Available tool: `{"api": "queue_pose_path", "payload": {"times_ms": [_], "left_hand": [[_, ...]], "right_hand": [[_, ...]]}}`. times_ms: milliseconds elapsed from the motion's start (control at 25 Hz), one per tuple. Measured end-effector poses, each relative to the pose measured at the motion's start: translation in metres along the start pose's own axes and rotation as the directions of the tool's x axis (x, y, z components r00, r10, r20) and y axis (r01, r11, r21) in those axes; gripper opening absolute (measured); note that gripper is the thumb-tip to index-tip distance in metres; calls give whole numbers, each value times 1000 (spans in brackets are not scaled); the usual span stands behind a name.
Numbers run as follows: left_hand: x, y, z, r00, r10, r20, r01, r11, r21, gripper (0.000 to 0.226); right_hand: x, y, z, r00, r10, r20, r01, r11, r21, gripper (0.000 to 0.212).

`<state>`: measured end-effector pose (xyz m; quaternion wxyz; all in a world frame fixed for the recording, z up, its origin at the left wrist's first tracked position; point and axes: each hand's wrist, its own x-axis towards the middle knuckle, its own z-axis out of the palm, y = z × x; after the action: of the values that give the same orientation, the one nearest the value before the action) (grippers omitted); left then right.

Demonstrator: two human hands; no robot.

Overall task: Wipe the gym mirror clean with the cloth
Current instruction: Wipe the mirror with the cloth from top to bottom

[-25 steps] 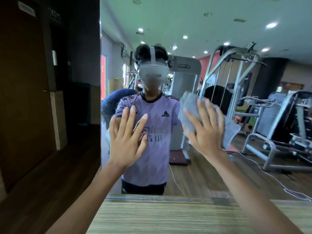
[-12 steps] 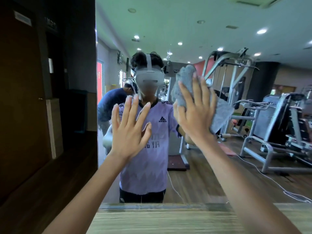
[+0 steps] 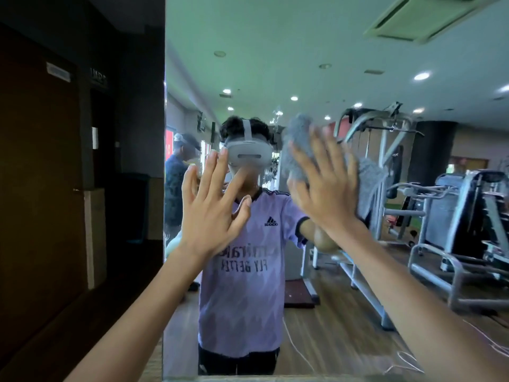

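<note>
**Inspector:** Nearest first: the hands?

**Assessor:** Left hand (image 3: pixel 209 216), at 8 o'clock of centre: fingers (image 3: pixel 213 175) straight and spread, holding nothing. Contact with the glass cannot be confirmed. Right hand (image 3: pixel 327 194), at 3 o'clock: fingers (image 3: pixel 327 161) straight, flattening the cloth (image 3: pixel 369 183) against the mirror (image 3: pixel 303 37). None is curled round it.

**Inspector:** Location of the cloth?

**Assessor:** Under that palm, about mid-height on the glass. Grey pile shows at 12 and 3 o'clock of the hand.

**Inspector:** Progress?

**Assessor:** Judged under way. No streak, film or wet track is legible, so wiped area cannot be separated from unwiped. The stretches toward 12 and 3 o'clock and the band at 6 o'clock are presumed outstanding.
</note>
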<state>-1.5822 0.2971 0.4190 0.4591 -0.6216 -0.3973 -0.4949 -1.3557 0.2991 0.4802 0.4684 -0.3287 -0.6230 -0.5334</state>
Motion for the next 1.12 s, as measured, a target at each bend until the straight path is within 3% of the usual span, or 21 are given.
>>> {"api": "queue_pose_path", "payload": {"times_ms": [80, 160, 200, 280, 320, 360, 400, 440, 520, 560, 600, 640, 720, 760, 800, 840, 880, 960, 1000, 1040, 1120], "left_hand": [[3, -4, 0, 1000, 21, -16, -21, 1000, -1, 54], [2, -9, -1, 999, 39, -8, -39, 999, -2, 55], [4, -10, -2, 999, 40, -4, -40, 999, 1, 55], [16, -8, -2, 999, 32, -21, -32, 999, 25, 57], [25, -6, -2, 999, 23, -32, -21, 999, 33, 57], [35, -5, -1, 999, 12, -39, -11, 999, 34, 58], [44, -6, 0, 999, 8, -41, -6, 999, 36, 58], [50, -8, 1, 999, 11, -40, -10, 999, 38, 59], [58, -12, 1, 999, 39, -38, -38, 998, 40, 60], [59, -14, 1, 998, 51, -34, -50, 998, 41, 60], [60, -15, 1, 998, 59, -32, -57, 997, 49, 60], [60, -15, 0, 998, 64, -29, -62, 996, 64, 60], [61, -13, 0, 997, 69, -27, -66, 994, 92, 62], [62, -11, -1, 997, 66, -28, -63, 994, 94, 63], [63, -12, 0, 998, 58, -28, -55, 994, 92, 65], [62, -13, 0, 998, 49, -29, -47, 995, 88, 68], [62, -14, -1, 998, 44, -33, -41, 996, 84, 70], [65, -22, -4, 998, 44, -33, -41, 995, 88, 72], [69, -28, -5, 998, 45, -32, -42, 995, 95, 72], [75, -34, -7, 998, 50, -29, -47, 993, 110, 72], [94, -39, -9, 997, 67, -22, -64, 989, 132, 73]], "right_hand": [[-29, 0, 1, 920, -382, 86, 373, 922, 105, 49], [-34, 30, -9, 804, -578, 138, 562, 815, 138, 43], [-22, 47, -11, 826, -543, 149, 539, 839, 75, 46], [21, 62, -10, 974, -212, 81, 215, 976, -37, 59], [40, 55, -11, 1000, -24, 20, 25, 998, -51, 60], [51, 42, -7, 997, 72, -11, -73, 996, -53, 58], [54, 28, -3, 999, 40, -14, -41, 998, -45, 56], [46, 20, 2, 994, -105, 22, 106, 994, -8, 55], [16, 27, 0, 858, -501, 117, 493, 866, 86, 51], [10, 43, -7, 784, -598, 165, 593, 801, 81, 52], [16, 62, -11, 773, -604, 192, 613, 790, 21, 55], [28, 75, -13, 836, -514, 192, 531, 847, -41, 60], [67, 77, -14, 986, -150, 72, 157, 982, -107, 61], [81, 63, -11, 1000, -3, 12, 4, 995, -103, 58], [88, 44, -6, 998, 53, -15, -54, 996, -77, 57], [85, 30, 1, 1000, -1, -13, 0, 999, -45, 56], [72, 22, 6, 987, -157, 10, 157, 988, 2, 54], [38, 28, 0, 862, -497, 97, 491, 867, 83, 45], [36, 45, -8, 816, -564, 129, 561, 825, 62, 44], [44, 65, -11, 827, -546, 136, 551, 834, -5, 47], [85, 85, -11, 965, -252, 67, 257, 962, -95, 56]]}}
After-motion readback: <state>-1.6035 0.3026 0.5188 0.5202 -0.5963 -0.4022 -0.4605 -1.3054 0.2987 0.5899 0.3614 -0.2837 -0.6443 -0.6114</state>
